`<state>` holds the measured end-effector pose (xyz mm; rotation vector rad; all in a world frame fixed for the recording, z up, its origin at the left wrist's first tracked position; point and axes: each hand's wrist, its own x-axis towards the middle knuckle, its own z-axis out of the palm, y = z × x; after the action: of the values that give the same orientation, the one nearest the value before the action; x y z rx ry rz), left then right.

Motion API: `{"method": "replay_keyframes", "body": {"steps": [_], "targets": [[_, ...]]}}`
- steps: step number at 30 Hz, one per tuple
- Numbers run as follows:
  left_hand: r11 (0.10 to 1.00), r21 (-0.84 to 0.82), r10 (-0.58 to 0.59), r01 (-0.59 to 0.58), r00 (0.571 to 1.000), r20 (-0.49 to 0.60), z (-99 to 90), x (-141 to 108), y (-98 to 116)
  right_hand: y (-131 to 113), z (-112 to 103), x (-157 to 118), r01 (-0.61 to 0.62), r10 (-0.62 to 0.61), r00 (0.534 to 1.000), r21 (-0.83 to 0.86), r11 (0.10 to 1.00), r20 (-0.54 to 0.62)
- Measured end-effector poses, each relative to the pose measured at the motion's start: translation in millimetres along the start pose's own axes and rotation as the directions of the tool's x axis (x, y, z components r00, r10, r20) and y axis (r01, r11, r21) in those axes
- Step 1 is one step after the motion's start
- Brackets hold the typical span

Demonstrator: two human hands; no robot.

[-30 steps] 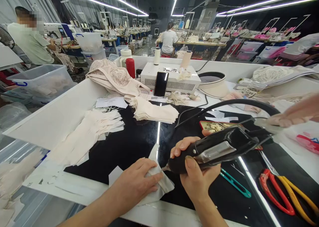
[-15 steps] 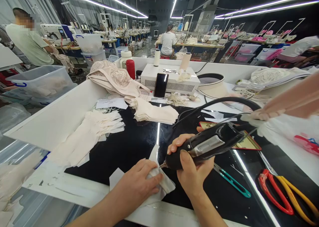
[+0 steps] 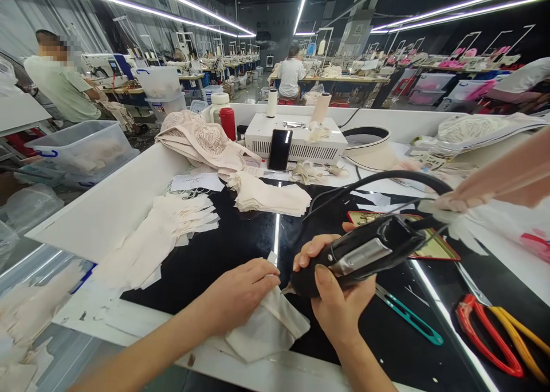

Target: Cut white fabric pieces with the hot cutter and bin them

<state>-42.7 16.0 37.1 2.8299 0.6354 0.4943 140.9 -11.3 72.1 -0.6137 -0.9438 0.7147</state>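
Touching pale cloth [image 3: 268,330] at lower centre with the left hand [image 3: 240,291], fingers bent close together; cannot tell if pinching or only pressing. Looks thin, limp and light, likely to crease: best held flat near an edge. Wrapping the right hand [image 3: 337,309] around a black tool [image 3: 365,257], right of centre. Seems rigid, fairly heavy; best gripped round its thick body.

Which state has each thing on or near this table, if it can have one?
black tool, held in right hand
cloth, lying under left hand
phone, upright, screen dark
red bottle, upright
shallow tray, open
scissors, lying flat, blade gap unclear
plastic bin at left, open, cloth inside
white box, power unclear
stacked cloth pieces, unevenly layered
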Motion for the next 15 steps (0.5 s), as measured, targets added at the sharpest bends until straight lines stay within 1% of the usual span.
{"method": "replay_keyframes", "body": {"steps": [2,5,10,15], "targets": [[0.997,-0.077,0.013,-0.009,0.999,0.049,0.1,4,-12,0,0,0,0.002,-0.002,1.000,-0.014,1.000,-0.008],[0.987,-0.158,-0.005,0.022,0.995,0.103,-0.4,7,-22,-1,0,0,0.005,-0.005,1.000,-0.010,1.000,0.000],[0.974,-0.221,-0.011,0.036,0.994,0.113,-4.7,4,-26,0,0,-1,0.017,-0.017,1.000,0.032,0.999,0.020],[0.970,-0.243,0.001,0.030,0.992,0.126,-9.0,-1,-29,1,0,-1,0.012,-0.013,1.000,0.041,0.999,0.025]]}}
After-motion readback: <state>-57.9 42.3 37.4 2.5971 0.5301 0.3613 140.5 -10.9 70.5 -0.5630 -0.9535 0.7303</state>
